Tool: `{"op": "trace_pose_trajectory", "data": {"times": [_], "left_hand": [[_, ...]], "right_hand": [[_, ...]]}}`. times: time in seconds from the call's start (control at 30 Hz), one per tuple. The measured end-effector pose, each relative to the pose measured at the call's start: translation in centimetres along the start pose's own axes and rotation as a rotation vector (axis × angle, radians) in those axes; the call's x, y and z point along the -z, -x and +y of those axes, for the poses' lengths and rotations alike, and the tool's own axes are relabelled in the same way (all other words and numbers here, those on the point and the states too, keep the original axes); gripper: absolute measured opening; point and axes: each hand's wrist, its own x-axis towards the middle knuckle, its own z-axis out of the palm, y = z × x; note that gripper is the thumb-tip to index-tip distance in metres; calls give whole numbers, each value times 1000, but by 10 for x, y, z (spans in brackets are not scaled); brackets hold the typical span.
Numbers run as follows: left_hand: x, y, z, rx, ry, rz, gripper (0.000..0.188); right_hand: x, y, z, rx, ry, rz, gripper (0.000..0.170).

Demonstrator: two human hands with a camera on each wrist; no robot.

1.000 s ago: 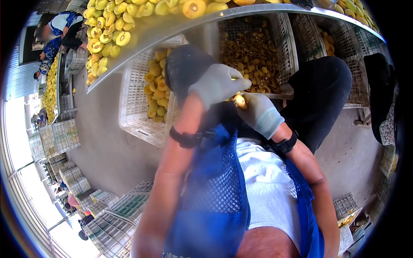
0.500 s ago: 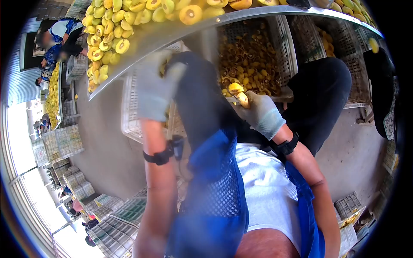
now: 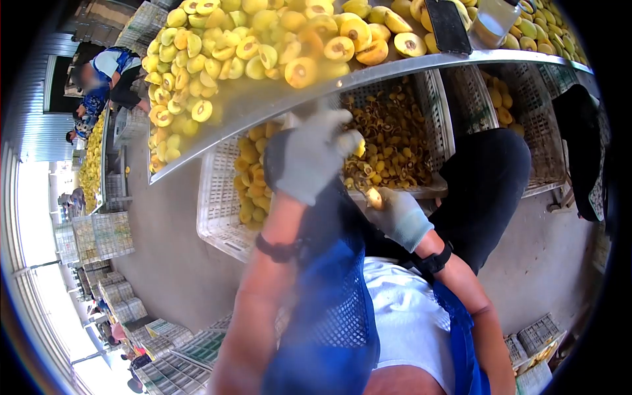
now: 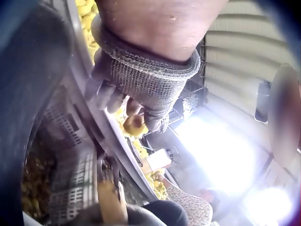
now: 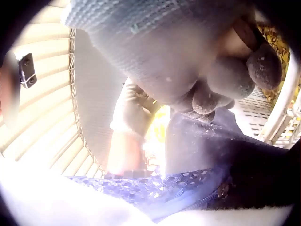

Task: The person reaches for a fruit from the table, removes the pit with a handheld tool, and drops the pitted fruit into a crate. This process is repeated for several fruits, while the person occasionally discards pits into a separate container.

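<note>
The gloved left hand (image 3: 312, 156) holds a yellow fruit piece (image 3: 359, 147) at its fingertips, above the crate of small scraps (image 3: 388, 168). In the left wrist view the left hand (image 4: 141, 87) has its fingers curled round a yellow fruit (image 4: 134, 125). To its right, the gloved right hand (image 3: 399, 216) grips a tool with a pale yellow-brown handle (image 3: 374, 198). The right wrist view shows the right hand's (image 5: 207, 70) fingers curled round that handle (image 5: 233, 43); the tool's tip is hard to make out.
Halved yellow fruits (image 3: 301, 72) cover a metal-edged table (image 3: 263, 108), with a phone (image 3: 448, 26) and a jar (image 3: 494, 23) on it. A white crate of yellow fruit (image 3: 224, 197) stands below at left; another crate (image 3: 536, 125) is at right. People work at the far left.
The left hand has come back from the left fruit crate toward the right hand, bringing a yellow piece. The yellow piece at the tool's end is gone. The head view has tilted up.
</note>
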Motion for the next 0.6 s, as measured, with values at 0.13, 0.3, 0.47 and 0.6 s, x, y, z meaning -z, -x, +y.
{"op": "trace_pose_trajectory", "data": {"times": [0.13, 0.3, 0.47, 0.6], "left_hand": [[19, -51, -40, 186, -164, 194, 41], [10, -100, -92, 549, -158, -8, 57], [-2, -116, -91, 561, -194, -44, 58], [-5, -110, -99, 556, -84, 17, 54]], "right_hand": [[0, -1, 2, 13, -22, -19, 24], [8, -3, -5, -28, -49, -40, 25], [9, -5, -3, -53, -54, -45, 26], [3, -8, 1, -29, -59, -61, 27]]}}
